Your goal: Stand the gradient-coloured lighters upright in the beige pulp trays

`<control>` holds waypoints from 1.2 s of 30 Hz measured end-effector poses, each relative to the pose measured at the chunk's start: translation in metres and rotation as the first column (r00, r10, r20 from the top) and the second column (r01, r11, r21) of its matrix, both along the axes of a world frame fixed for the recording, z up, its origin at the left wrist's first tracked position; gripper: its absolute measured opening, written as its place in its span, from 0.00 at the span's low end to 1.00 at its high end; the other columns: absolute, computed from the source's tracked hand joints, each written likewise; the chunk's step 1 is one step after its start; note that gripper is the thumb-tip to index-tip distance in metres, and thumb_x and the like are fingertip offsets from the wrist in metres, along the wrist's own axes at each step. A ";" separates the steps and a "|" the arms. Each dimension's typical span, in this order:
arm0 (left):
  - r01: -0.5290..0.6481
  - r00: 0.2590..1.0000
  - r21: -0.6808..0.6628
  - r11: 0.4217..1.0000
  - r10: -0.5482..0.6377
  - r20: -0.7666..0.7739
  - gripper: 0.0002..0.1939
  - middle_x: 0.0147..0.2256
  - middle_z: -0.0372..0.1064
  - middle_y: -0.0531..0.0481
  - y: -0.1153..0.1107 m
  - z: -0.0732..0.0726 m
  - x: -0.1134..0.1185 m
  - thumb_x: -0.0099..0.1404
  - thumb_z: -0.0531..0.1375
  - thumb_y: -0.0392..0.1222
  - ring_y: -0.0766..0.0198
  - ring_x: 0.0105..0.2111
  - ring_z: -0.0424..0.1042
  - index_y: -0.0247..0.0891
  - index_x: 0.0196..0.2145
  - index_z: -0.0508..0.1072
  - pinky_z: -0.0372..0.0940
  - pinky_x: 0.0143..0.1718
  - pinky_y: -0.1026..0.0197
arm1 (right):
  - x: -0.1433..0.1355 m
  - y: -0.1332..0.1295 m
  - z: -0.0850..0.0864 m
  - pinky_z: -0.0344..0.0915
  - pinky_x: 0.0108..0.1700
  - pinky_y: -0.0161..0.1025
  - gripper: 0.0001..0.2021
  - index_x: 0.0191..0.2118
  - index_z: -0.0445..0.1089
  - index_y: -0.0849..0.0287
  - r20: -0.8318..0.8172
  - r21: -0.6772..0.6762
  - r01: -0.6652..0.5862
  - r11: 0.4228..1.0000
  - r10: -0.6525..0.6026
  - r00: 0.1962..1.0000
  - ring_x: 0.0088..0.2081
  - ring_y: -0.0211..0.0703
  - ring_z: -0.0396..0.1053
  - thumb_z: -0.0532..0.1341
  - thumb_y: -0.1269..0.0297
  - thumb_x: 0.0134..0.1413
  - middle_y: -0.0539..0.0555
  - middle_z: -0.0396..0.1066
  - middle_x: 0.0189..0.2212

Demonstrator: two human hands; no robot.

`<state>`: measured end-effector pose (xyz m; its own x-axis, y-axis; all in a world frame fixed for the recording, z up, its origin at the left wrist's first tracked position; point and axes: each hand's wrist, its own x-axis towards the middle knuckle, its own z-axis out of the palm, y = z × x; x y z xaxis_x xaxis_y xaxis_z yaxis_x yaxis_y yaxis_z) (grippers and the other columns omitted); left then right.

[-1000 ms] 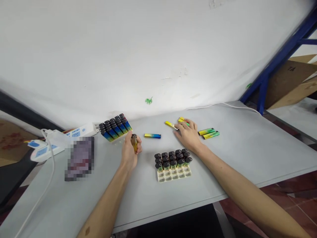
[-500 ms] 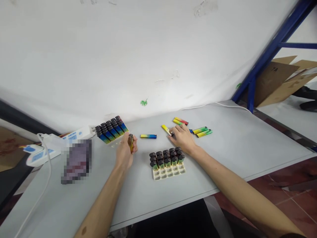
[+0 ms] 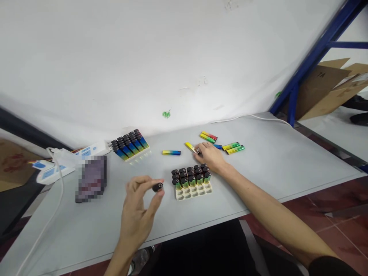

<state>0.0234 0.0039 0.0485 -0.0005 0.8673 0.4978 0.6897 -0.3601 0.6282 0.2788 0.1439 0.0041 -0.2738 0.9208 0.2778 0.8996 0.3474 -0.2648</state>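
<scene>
My left hand (image 3: pixel 140 207) pinches a lighter (image 3: pixel 158 186) between thumb and fingertips, its black top facing me and its body hidden. Just right of it stands a cream tray (image 3: pixel 192 194), with upright black-topped, green-gold lighters (image 3: pixel 192 179) in its back rows and bare slots in front. Behind this tray, my right hand (image 3: pixel 211 156) has its fingers closed around the dark end of a yellow lighter (image 3: pixel 190 147) lying on the table. A yellow-blue lighter (image 3: pixel 171 152) lies farther left. Several other loose lighters (image 3: pixel 235 149) lie beyond my right hand.
A second tray with rows of blue-yellow lighters (image 3: pixel 130 145) stands at the back left. Near it are a white power strip (image 3: pixel 86 153) with a cable and a blurred purple item (image 3: pixel 91 179). The white wall (image 3: pixel 172 69) bounds the table; a blue post (image 3: pixel 310 65) rises at right.
My left hand has come down toward me, turning its lighter so the black top faces me. My right hand stays at the yellow lighter. The view has shifted slightly.
</scene>
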 end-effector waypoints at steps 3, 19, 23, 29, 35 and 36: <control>0.082 0.996 0.012 0.997 -0.081 -0.046 0.10 0.38 0.69 0.50 -0.013 0.000 0.011 0.66 0.61 0.42 0.61 0.37 0.71 0.51 0.45 0.75 0.68 0.38 0.59 | 0.001 0.000 0.000 0.61 0.40 0.40 0.10 0.45 0.69 0.56 -0.009 -0.008 0.000 1.000 0.000 1.000 0.46 0.50 0.67 0.59 0.58 0.62 0.55 0.74 0.40; -0.032 0.999 -0.066 0.997 0.034 0.033 0.09 0.37 0.75 0.52 -0.005 -0.036 0.039 0.65 0.62 0.46 0.60 0.35 0.78 0.44 0.41 0.69 0.73 0.39 0.58 | 0.006 0.000 0.000 0.63 0.38 0.40 0.12 0.46 0.70 0.55 -0.066 -0.045 -0.011 0.999 0.008 0.998 0.48 0.50 0.67 0.60 0.56 0.61 0.55 0.74 0.41; -0.030 0.997 -0.092 0.995 0.036 0.066 0.10 0.38 0.73 0.51 -0.004 -0.034 0.041 0.65 0.62 0.49 0.60 0.35 0.78 0.43 0.41 0.70 0.74 0.40 0.56 | 0.009 0.002 0.005 0.63 0.38 0.41 0.12 0.44 0.71 0.55 -0.108 -0.013 0.021 1.000 -0.022 0.994 0.46 0.49 0.68 0.58 0.54 0.63 0.55 0.74 0.40; -0.018 0.998 -0.074 0.997 0.022 0.056 0.09 0.38 0.73 0.52 -0.002 -0.039 0.039 0.65 0.62 0.47 0.61 0.34 0.78 0.43 0.41 0.70 0.74 0.39 0.57 | 0.045 0.016 0.015 0.62 0.45 0.47 0.15 0.42 0.74 0.61 -0.165 0.207 0.342 0.917 -0.312 0.936 0.46 0.57 0.64 0.53 0.58 0.64 0.63 0.72 0.41; 0.011 0.999 -0.039 0.999 -0.009 0.041 0.08 0.38 0.72 0.53 0.000 -0.043 0.041 0.65 0.62 0.43 0.64 0.33 0.77 0.44 0.41 0.69 0.73 0.38 0.60 | 0.103 0.016 0.012 0.61 0.48 0.55 0.28 0.52 0.72 0.65 -0.096 -0.066 0.644 0.762 -0.647 0.756 0.50 0.66 0.64 0.53 0.46 0.60 0.71 0.68 0.48; 0.011 1.000 -0.034 0.999 -0.010 0.024 0.08 0.37 0.72 0.53 0.001 -0.043 0.041 0.65 0.62 0.44 0.63 0.33 0.77 0.44 0.41 0.69 0.73 0.37 0.60 | 0.110 0.014 0.011 0.61 0.48 0.55 0.30 0.53 0.72 0.64 -0.075 -0.127 0.647 0.752 -0.657 0.750 0.51 0.66 0.64 0.53 0.43 0.60 0.71 0.67 0.49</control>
